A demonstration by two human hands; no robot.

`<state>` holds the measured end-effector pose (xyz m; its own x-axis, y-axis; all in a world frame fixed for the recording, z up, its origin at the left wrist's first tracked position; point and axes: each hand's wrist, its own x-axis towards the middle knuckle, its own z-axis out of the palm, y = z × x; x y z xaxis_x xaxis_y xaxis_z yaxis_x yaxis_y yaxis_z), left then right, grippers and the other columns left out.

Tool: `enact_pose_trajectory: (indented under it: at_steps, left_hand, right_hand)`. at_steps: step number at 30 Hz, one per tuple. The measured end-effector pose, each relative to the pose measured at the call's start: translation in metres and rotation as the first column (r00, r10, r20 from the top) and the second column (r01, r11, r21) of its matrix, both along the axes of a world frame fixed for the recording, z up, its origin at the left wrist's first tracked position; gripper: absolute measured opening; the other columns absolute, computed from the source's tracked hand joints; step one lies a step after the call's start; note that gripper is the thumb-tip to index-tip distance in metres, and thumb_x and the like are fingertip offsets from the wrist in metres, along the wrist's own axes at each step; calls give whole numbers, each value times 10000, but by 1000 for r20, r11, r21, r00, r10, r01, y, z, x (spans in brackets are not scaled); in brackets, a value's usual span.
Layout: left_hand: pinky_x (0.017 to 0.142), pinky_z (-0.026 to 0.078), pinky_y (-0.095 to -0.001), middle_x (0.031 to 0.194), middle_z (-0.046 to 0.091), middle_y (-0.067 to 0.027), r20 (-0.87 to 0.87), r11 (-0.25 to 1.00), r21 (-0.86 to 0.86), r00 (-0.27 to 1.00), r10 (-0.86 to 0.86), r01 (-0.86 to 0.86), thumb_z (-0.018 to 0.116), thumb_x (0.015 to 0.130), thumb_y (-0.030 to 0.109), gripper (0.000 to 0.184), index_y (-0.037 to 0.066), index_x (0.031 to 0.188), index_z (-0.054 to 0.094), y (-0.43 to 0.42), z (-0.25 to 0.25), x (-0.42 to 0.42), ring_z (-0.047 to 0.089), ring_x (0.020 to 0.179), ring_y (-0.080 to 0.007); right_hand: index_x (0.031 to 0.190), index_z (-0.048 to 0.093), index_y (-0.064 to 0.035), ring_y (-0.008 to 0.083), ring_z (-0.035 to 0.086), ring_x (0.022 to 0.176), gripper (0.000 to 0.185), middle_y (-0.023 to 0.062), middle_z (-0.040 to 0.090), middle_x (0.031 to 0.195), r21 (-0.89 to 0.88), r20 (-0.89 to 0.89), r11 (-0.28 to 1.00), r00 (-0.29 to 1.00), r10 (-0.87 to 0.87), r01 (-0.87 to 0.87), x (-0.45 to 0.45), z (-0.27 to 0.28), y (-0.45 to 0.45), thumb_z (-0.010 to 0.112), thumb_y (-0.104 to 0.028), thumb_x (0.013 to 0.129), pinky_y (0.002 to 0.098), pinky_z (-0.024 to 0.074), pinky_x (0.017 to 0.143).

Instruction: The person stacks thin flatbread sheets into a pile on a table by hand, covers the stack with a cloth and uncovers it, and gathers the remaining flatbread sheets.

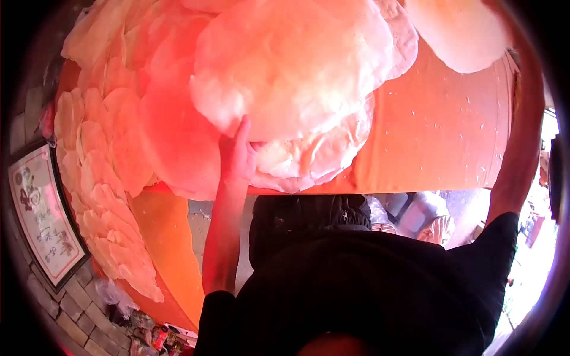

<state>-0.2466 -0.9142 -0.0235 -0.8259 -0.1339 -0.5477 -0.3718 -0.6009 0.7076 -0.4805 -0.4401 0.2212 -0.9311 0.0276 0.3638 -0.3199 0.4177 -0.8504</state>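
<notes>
My left hand [238, 153] is closed at the near edge of a large, thin round flatbread [291, 65], thumb on top and the other fingers mostly hidden below. Beneath that sheet, a wrinkled flatbread [314, 157] reaches the table's front edge. My right arm stretches to the upper right, where my right hand [515, 26] fades into the dim rim of the picture. Right beside it lies another pale flatbread [460, 35]. The fingers there are too dark to make out, so their grip on it is unclear.
An orange-covered table [439, 130] carries white specks. Many overlapping flatbreads [107, 178] spread along its left side. A framed sheet with writing [46, 213] stands at the far left on brick paving [77, 302]. Plastic bags [116, 296] lie below it.
</notes>
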Motion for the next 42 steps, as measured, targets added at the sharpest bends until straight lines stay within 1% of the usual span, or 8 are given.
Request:
enact_pose_trajectory:
  at_steps: [3,9,21,30,34,36,38,42]
  left_hand:
    - [605,536,-282,933,656,-60,16,874,-407,959,-284,266,637,970,176,226,22,1131,600,-36,-20,29,657,750,-157]
    - [871,502,-304,1110,625,-82,73,367,-930,985,155,11,664,919,104,308,-2,1197,585,-200,-40,90,592,1016,-151]
    - [940,505,-386,1233,600,-59,312,899,-379,885,345,-217,656,946,238,386,56,1277,573,-236,-56,140,583,1130,-215]
    - [1035,479,-472,1393,545,-99,110,951,-223,964,243,-214,582,980,240,492,70,1428,469,-200,16,117,532,1278,-267]
    - [1049,472,-463,1407,532,-123,31,938,-230,961,274,-259,609,953,224,534,61,1438,456,-234,43,116,527,1286,-288]
    - [1056,452,-421,1423,516,-154,-425,675,-719,874,-237,-166,559,964,258,510,9,1403,484,-279,30,139,520,1285,-291]
    - [1056,440,-404,1431,508,-168,34,852,-426,935,353,-306,524,974,279,501,-18,1377,506,-249,106,121,524,1276,-289]
    - [1053,431,-397,1419,524,-176,-168,705,-640,951,260,-306,490,975,315,507,-43,1329,541,-247,163,123,546,1247,-287]
  right_hand:
    - [1217,615,-29,259,642,1070,336,132,668,1166,-3,66,998,996,64,-64,-4,-18,-32,563,-230,953,410,512,942]
    - [1277,565,-35,295,648,1086,391,165,653,1199,-86,242,983,954,179,-163,-7,-72,-55,537,-280,974,451,525,937]
    - [1161,594,-26,315,699,949,403,184,686,1018,-392,905,780,52,423,488,297,-255,-138,629,-375,964,418,574,849]
    - [788,660,-73,119,536,527,266,10,601,634,-282,948,814,279,155,507,302,-258,-210,720,-309,897,275,447,536]
    - [937,707,-22,123,647,701,234,27,692,821,-281,872,835,490,16,473,298,-198,-184,752,-224,828,274,520,644]
    - [1009,703,4,163,678,825,298,62,709,922,-297,720,825,680,-137,481,297,-137,-175,737,-230,827,306,544,750]
    - [1100,684,11,187,674,902,368,79,702,1005,-211,677,884,714,-176,418,293,-93,-133,707,-251,842,320,534,827]
    - [1220,657,-20,195,636,1011,432,94,681,1111,-91,558,912,779,-286,400,261,-35,-92,664,-278,874,322,484,947]
